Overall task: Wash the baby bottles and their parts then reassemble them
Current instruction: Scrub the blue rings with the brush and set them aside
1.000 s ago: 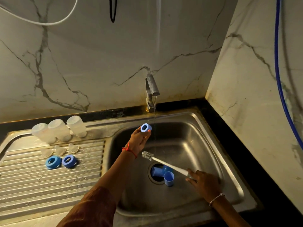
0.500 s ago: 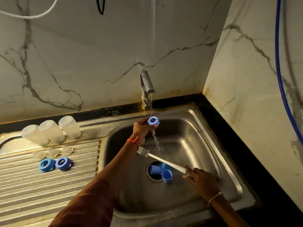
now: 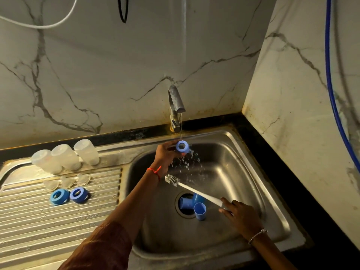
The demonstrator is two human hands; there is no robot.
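Observation:
My left hand point(image 3: 165, 155) holds a blue bottle ring point(image 3: 182, 146) under the running tap point(image 3: 176, 103); water splashes off it into the steel sink point(image 3: 243, 172). My right hand point(image 3: 240, 216) grips the white handle of a bottle brush point(image 3: 191, 190), its bristle head pointing up-left below the ring. Blue caps point(image 3: 194, 206) lie over the drain. On the draining board point(image 3: 48, 221) stand three clear bottles point(image 3: 66, 156) upside down, with three clear teats point(image 3: 67, 182) and two blue rings point(image 3: 68, 195) in front of them.
A marble wall rises behind the sink and on the right. A blue hose point(image 3: 331, 78) hangs down the right wall; a white cable and a black cable hang at the top. A black counter edge point(image 3: 292, 191) borders the sink.
My left hand moved the blue ring rightward and up into the water stream, which now splashes off it. The brush in my right hand stayed about where it was.

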